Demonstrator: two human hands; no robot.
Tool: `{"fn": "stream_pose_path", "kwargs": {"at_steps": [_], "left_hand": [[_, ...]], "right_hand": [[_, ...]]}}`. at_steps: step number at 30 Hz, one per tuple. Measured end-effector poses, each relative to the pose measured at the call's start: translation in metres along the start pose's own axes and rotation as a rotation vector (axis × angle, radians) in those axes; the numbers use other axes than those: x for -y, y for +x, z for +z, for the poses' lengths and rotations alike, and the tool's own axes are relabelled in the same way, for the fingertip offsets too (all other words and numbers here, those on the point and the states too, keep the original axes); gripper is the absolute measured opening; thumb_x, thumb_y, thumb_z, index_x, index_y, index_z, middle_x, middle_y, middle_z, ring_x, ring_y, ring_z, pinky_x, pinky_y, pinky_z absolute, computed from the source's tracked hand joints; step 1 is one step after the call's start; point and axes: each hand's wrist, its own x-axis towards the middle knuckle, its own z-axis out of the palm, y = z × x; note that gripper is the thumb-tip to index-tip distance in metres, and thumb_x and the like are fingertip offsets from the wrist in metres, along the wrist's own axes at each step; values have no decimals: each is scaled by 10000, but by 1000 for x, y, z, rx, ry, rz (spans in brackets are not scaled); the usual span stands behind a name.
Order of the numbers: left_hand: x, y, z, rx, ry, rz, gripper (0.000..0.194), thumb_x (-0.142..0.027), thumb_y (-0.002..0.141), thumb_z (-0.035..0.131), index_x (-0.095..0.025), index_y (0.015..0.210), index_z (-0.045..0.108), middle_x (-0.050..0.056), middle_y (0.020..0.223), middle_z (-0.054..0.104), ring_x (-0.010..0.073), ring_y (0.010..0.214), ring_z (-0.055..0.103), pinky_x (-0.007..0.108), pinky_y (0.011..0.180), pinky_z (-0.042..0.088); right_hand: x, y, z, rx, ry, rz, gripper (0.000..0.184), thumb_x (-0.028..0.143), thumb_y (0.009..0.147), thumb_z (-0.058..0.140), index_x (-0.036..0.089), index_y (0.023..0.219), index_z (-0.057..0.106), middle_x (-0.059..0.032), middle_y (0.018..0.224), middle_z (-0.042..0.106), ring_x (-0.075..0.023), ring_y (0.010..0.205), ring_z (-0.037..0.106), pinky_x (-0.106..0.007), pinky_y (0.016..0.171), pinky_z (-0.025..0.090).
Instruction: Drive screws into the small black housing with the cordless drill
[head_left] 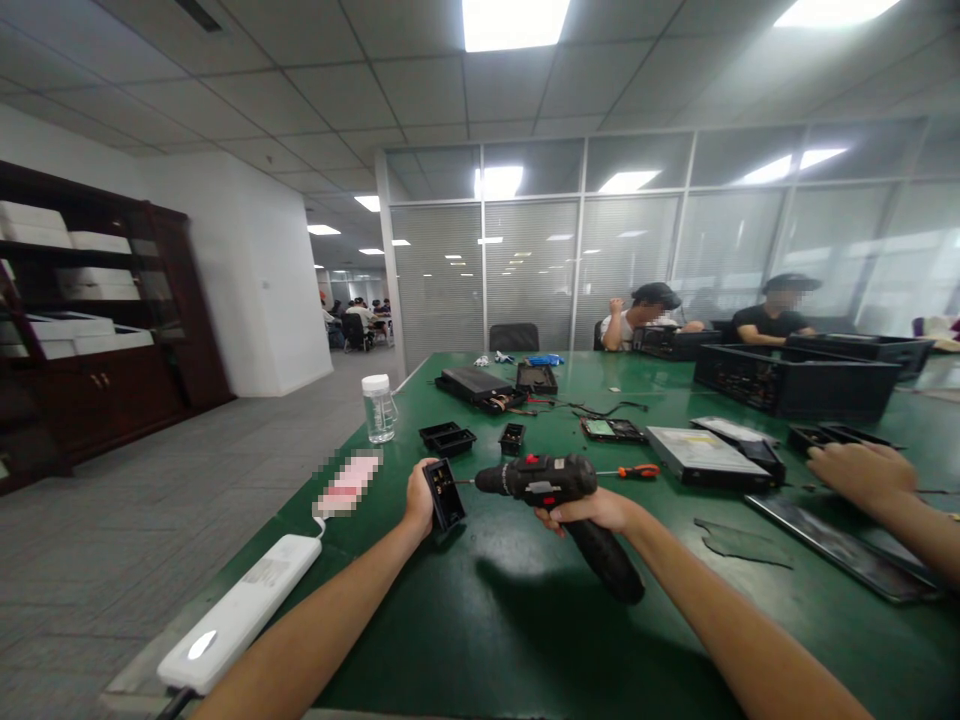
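Observation:
My left hand (420, 500) is closed around the side of a small black plastic case (445, 496), whose open face with a few metal bits inside is turned toward the drill. My right hand (592, 510) grips a black and red cordless drill (544, 480) level above the table. Its thin bit points left at the case; whether the tip touches a screw cannot be made out. Just behind lie another small black case (512, 438) and a black divided tray (448, 438). An orange-handled screwdriver (637, 471) rests beyond the drill.
On the green table (465, 640) stand a water bottle (379, 408), a white power strip (244, 610), a metal disc drive (705, 457) and a black computer chassis (795, 380). A co-worker's hand (862, 470) reaches in from the right. Two people sit at the far side.

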Motion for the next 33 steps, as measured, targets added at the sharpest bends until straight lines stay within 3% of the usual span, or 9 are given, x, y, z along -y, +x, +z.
{"fn": "stream_pose_path", "kwargs": {"at_steps": [18,33], "left_hand": [[-5,-3,3,62,-91,-26,271,-466,658,522,-200,708,525,-51,558,474,118,494,447,249,526,385],[-4,-2,2,75,-48,7,263,-433,675,491,-190,746,563,-28,616,528,130,551,486,250,547,398]], "right_hand": [[0,0,0,-20,7,-11,245,276,723,682,80,847,607,-41,748,540,-130,678,525,-259,608,463],[-1,0,0,-15,6,-21,245,283,739,674,80,852,598,-35,731,539,-125,655,530,-264,602,467]]}}
